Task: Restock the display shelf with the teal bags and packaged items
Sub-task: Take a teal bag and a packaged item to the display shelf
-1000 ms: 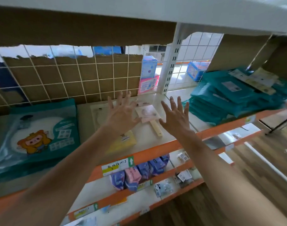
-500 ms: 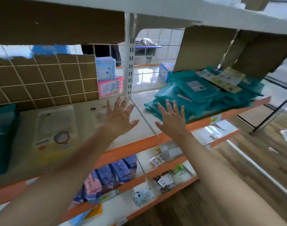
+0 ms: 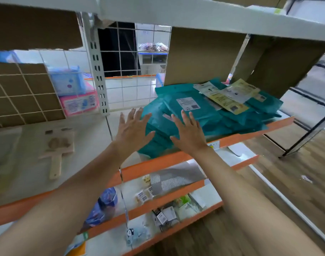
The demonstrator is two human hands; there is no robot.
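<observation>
A loose pile of teal bags (image 3: 204, 111) lies on the white display shelf with the orange front edge (image 3: 241, 137). Yellow and white packaged items (image 3: 226, 95) rest on top of the pile at the back right. My left hand (image 3: 133, 130) is stretched out, fingers spread, over the pile's left end. My right hand (image 3: 190, 132) is spread flat over the pile's front part. Neither hand holds anything; whether they touch the bags I cannot tell.
A white upright post (image 3: 98, 71) and wire grid divide the shelf bays. A wooden paddle-shaped package (image 3: 56, 150) lies in the left bay. Pink and blue boxes (image 3: 75, 93) sit behind the grid. Brown cardboard (image 3: 202, 56) stands behind the pile. Lower shelves hold small packets (image 3: 167, 213).
My view and both hands have swung right, from the left bay with the paddle package to the teal pile. Both hands stay spread and hold nothing.
</observation>
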